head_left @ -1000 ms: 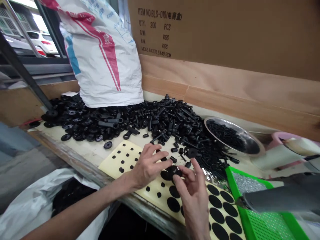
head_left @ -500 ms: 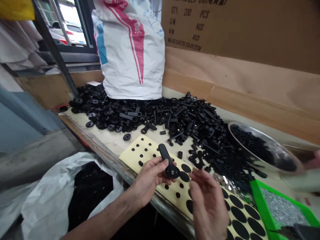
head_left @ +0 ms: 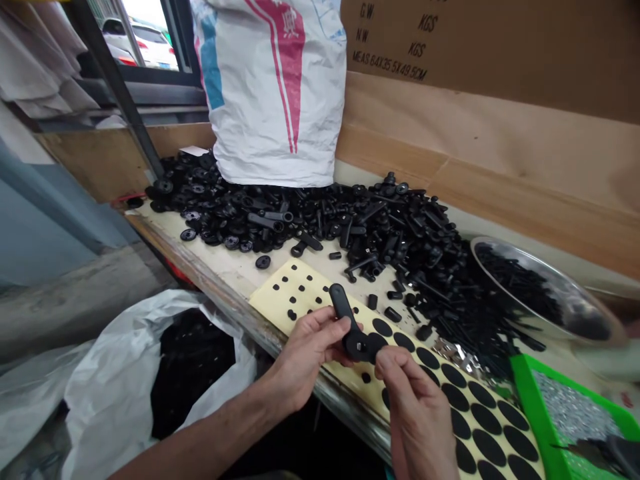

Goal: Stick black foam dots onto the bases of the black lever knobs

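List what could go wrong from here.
The left hand holds the black lever near the table's front edge; if its grip slips, the lever could drop off.
The right hand is close beside the lever, over the black discs on the yellow sheet, so it might snag one.
Loose metal pieces lie beside the green tray, so they might get mixed with the black parts nearby.

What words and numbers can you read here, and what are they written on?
Brown cardboard sheet: "G.W KGS"
Same cardboard: "N.W KGS"
Same cardboard: "MEAS.64X35.5X49.5CM"
Same cardboard, top line: cut off, can't read it all.
White sack with red and blue print: one white character on red and some blue print, too blurred to read.
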Demonstrator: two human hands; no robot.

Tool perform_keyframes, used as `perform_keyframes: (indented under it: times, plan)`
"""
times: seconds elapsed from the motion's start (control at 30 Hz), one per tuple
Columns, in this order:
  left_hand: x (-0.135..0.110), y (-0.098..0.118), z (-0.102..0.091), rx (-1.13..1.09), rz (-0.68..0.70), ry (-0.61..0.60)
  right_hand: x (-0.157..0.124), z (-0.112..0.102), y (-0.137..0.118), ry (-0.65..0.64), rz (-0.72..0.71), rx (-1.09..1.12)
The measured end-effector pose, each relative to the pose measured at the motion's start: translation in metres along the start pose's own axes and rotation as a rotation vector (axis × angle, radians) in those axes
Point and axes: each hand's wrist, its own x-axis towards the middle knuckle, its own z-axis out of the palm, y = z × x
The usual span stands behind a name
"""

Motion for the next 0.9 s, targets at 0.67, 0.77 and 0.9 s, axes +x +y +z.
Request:
perform_keyframes:
  times: [0.67, 0.77, 0.9]
  plan:
    - [0.004, -0.005, 0.003, -0.04, -0.029, -0.032, 0.005, -0.005, 0.011, -0.005, 0.024, 0.052]
    - [0.005, -0.005, 0.004, -0.048, -0.029, -0.036, 0.006, -0.005, 0.012, -0.002, 0.01, 0.038]
    - [0.006, -0.005, 0.005, -0.041, -0.034, -0.028, 0.007, -0.006, 0.014, -0.004, -0.025, -0.007]
